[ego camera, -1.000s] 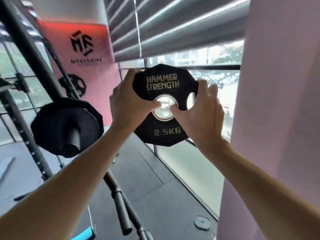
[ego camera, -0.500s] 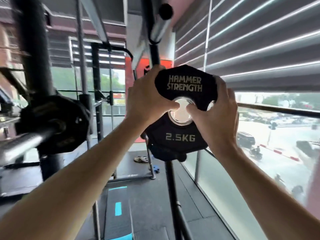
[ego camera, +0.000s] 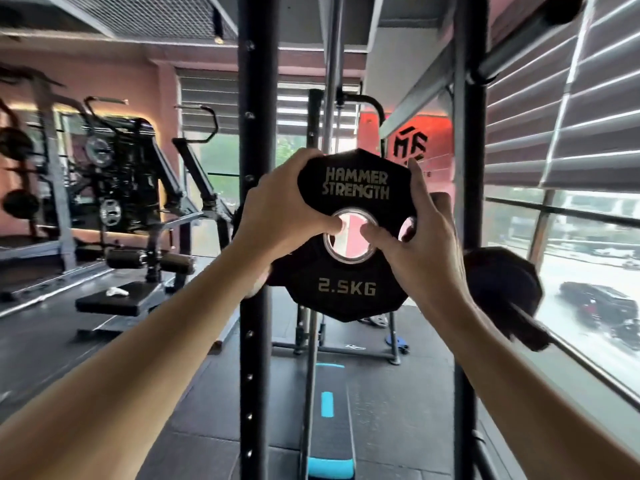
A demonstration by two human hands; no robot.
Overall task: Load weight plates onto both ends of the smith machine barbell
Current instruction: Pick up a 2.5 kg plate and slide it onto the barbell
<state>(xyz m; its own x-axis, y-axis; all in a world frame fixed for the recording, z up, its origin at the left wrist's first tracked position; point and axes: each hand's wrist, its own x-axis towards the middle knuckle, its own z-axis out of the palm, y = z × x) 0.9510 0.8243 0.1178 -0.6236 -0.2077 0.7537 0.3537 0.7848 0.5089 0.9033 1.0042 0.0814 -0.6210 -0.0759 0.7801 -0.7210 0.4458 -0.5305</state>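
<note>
Both hands on one plate [ego camera: 349,237], marked 2.5KG, held up at chest height in front of the camera, face toward me. Left hand [ego camera: 287,209] wraps the upper-left edge, thumb tip hooked into the steel centre hole. Right hand [ego camera: 420,244] curls round the right edge, thumb also at the hole, fingers behind the rim. Plate is in the air, on no sleeve yet.

Just behind: black rack upright [ego camera: 254,98] left of the plate, a second upright [ego camera: 467,168] right of it. Loaded bar end [ego camera: 502,289] sticks out at right, past the right wrist, with a dark plate already on it. Floor below has a step platform [ego camera: 330,410]. Other machines [ego camera: 117,174] further back left; window [ego camera: 588,265] at right.

Risks, my read:
- Thumbs in the bore. If the plate goes onto a sleeve that way, they get pinched between steel ring and bar.
- Plate sits close between the uprights; swinging it sideways could clip one and loosen the grip.
- The other bar end isn't visible from here, so alignment can't be checked yet.
</note>
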